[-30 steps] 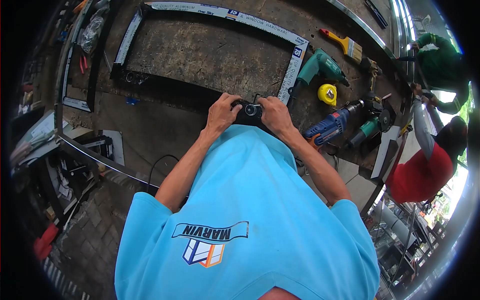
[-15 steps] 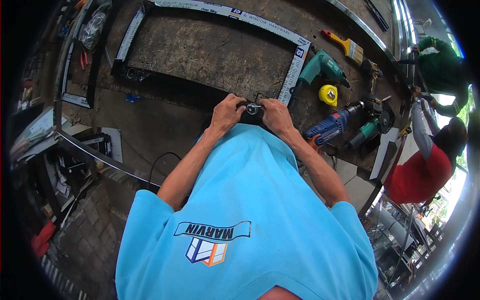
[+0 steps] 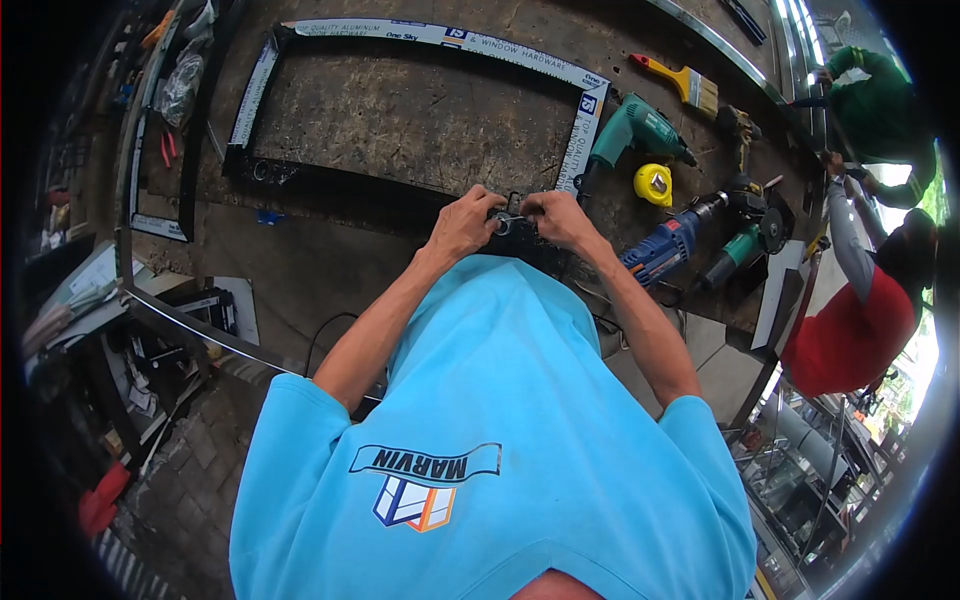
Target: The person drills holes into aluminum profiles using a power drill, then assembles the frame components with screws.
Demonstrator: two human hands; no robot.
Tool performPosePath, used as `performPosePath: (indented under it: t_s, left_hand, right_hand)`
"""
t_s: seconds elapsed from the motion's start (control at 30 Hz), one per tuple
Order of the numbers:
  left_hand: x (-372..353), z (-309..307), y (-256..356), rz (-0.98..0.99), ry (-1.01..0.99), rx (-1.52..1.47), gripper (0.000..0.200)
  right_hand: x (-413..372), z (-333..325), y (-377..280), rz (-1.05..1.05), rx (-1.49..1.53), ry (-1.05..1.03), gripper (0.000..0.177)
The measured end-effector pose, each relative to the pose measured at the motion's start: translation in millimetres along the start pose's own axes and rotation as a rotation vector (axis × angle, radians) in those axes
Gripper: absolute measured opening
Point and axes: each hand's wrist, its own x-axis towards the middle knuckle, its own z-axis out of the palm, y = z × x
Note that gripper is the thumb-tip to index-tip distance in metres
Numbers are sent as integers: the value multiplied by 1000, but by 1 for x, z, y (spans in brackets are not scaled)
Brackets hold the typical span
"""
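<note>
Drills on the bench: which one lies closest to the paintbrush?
The green drill, at the far right corner of the frame, right next to the yellow-handled paintbrush. The blue drill lies nearer the person, by the right hand.

Yellow tape measure point(image 3: 652, 184), blue drill point(image 3: 662, 252)

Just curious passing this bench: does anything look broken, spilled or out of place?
Nothing stands out. The left hand and right hand pinch a round fitting on the frame; the blue drill and tape measure lie beside them.

Worn wooden workbench point(image 3: 300, 268); brick-paved floor point(image 3: 190, 500); daylight at right edge.
</note>
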Motion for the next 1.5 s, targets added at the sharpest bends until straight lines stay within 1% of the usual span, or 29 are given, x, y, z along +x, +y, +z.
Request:
performPosePath:
  t_s: [0.03,0.1,0.17,0.23,0.3,0.33,0.4,0.5,0.57,0.6,0.63,0.67,0.7,0.73,0.8,0.9,0.93,0.97,1.0,1.03,1.07,1.1,1.13,1.17,1.23,1.27,1.4,1.43,1.5]
  left_hand:
    - [1,0,1,6,-5,5,36]
    - [1,0,3,-12,0,-46,45]
    - [0,2,-5,19,24,-74,50]
    - [-5,2,-11,43,56,-107,54]
    - [-17,0,-14,-34,88,-193,61]
    - [-24,0,-13,-41,95,-191,61]
    - [-34,0,-13,65,195,45,68]
    - [-34,9,-31,69,200,-27,74]
    - [-36,7,-30,94,202,-11,76]
    - [-33,5,-31,122,203,5,77]
    - [-45,10,-31,113,176,-1,77]
    - [-49,12,-33,139,181,20,77]
    - [-34,11,-38,175,229,52,77]
    - [-33,10,-34,172,234,117,78]
    - [-34,9,-30,173,215,127,78]
    - [-37,11,-29,146,222,100,79]
    - [-33,13,-31,130,244,62,79]
    - [-30,18,-37,145,235,61,79]
    - [-32,26,-47,174,291,114,80]
    - [-29,26,-49,208,355,170,81]
    - [-28,27,-50,201,367,103,83]
    - [-29,30,-50,202,378,96,83]
    - [-32,24,-43,176,340,70,83]
    - [-33,19,-40,151,302,46,82]
    - [-36,15,-35,148,270,53,79]
    - [-35,12,-32,147,237,81,74]
    - [-33,9,-26,161,179,145,63]
    - [-35,10,-26,157,175,142,63]
    - [-33,10,-26,146,189,133,58]
  right_hand:
    - [7,-4,3,-45,2,-77,21]
    - [21,-3,6,-68,46,-87,21]
    - [36,2,0,-173,-186,-198,29]
    - [45,0,-1,-197,-220,-231,30]
    - [49,-7,0,-226,-67,-330,29]
    - [49,-11,-1,-234,-68,-336,29]
    - [50,-19,-1,-72,95,-455,27]
    - [53,-20,-11,-108,47,-487,23]
    - [41,-8,-28,-262,-300,-400,19]
    - [25,1,-45,-321,-432,-306,23]
    - [15,13,-52,-328,-448,-245,22]
    - [1,29,-50,-273,-423,-183,21]
    - [4,31,-44,-249,-430,-107,20]
    - [6,25,-43,-254,-438,-100,20]
    - [1,19,-38,-112,-271,-80,23]
    - [13,18,-30,-90,-271,-132,27]
    - [13,20,-50,-128,-349,-80,31]
    - [12,31,-69,-223,-381,-125,33]
    - [14,59,-69,-248,-428,-101,34]
    - [16,68,-75,-278,-481,-72,34]
    - [16,61,-68,-271,-492,-59,34]
    - [11,52,-58,-209,-418,-35,32]
    - [4,43,-54,-148,-337,-13,30]
    - [4,38,-46,-153,-340,-17,30]
    - [6,28,-30,-120,-132,49,25]
    - [8,24,-27,-83,-42,67,18]
    - [8,26,-17,-31,-57,85,20]
    - [3,30,-21,-28,-55,81,20]
    - [-1,33,-28,-79,-185,180,23]
